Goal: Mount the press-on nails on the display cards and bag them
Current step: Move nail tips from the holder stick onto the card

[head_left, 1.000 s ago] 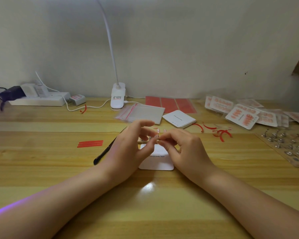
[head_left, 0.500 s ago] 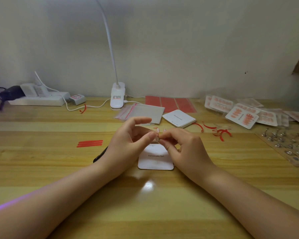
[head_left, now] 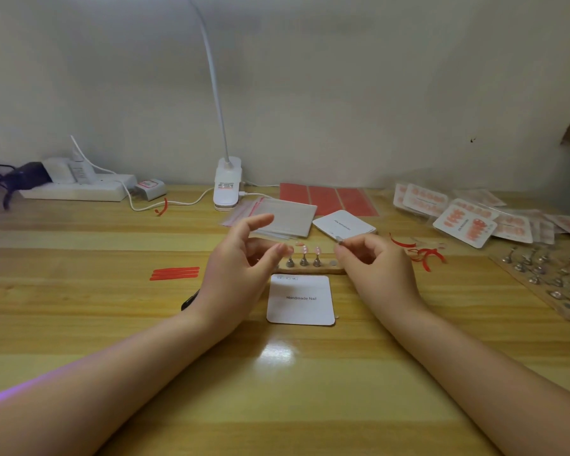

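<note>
Nearest: white display card [head_left: 300, 299], printed "Handmade Nail", flat on the wooden table [head_left: 79, 311], bare of nails.

Just beyond: both hands, now drawn apart where half a second ago their fingertips met over the card. Left hand [head_left: 241, 264] open, fingers loosely spread; whether a nail sits at its fingertips cannot be told. Right hand [head_left: 372, 268] pinched shut on a small grey stand [head_left: 339, 240].

Between the hands: wooden strip [head_left: 310, 270] with three stands bearing pink press-on nails [head_left: 305, 249].

Judgement: a nail has probably just been pulled off its stand, ready for mounting.

Far: clear bags [head_left: 277, 218], blank cards [head_left: 344, 223], finished bagged sets [head_left: 464, 222] far right.
</note>
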The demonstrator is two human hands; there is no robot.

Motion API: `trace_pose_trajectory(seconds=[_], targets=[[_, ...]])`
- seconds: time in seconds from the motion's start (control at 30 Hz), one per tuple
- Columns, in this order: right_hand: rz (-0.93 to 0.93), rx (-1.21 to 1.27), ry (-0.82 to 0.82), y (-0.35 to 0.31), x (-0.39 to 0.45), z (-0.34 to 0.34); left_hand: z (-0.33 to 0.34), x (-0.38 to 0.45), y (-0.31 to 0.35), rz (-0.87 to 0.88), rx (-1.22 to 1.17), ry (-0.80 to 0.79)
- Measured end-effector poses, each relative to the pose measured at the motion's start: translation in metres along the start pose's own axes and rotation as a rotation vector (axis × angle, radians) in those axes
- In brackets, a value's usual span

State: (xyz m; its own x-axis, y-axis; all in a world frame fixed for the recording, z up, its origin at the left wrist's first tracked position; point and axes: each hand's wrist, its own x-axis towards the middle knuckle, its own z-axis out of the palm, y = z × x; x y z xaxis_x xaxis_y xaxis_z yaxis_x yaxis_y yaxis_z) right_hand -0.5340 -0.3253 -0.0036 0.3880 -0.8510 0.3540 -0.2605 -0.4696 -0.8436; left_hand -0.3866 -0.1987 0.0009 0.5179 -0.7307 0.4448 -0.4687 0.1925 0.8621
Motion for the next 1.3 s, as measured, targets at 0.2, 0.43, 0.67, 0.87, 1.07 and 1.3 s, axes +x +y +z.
trace_pose_trajectory(seconds=[0.2, 0.43, 0.67, 0.87, 1.07, 1.3], targets=[[0.014, -0.150, -0.069, 0.001, 0.004, 0.001, 0.002, 0.000, -0.001, 0.014, 0.033, -0.011], [-0.006, -0.202, -0.081, 0.000, 0.002, 0.001, 0.001, -0.001, -0.001, 0.036, 0.095, -0.021], [-0.159, -0.180, 0.062, -0.006, -0.009, 0.001, -0.001, -0.003, 0.002, 0.073, 0.148, -0.008], [-0.655, -0.202, 0.030, -0.018, -0.026, 0.004, 0.000, -0.005, 0.001, 0.062, 0.107, -0.060], [-0.757, -0.247, -0.002, -0.017, -0.026, 0.002, 0.002, -0.007, 0.001, 0.049, 0.071, -0.090], [-0.567, -0.073, -0.051, -0.021, -0.028, 0.004, 0.002, -0.008, 0.004, 0.044, -0.031, -0.145]])
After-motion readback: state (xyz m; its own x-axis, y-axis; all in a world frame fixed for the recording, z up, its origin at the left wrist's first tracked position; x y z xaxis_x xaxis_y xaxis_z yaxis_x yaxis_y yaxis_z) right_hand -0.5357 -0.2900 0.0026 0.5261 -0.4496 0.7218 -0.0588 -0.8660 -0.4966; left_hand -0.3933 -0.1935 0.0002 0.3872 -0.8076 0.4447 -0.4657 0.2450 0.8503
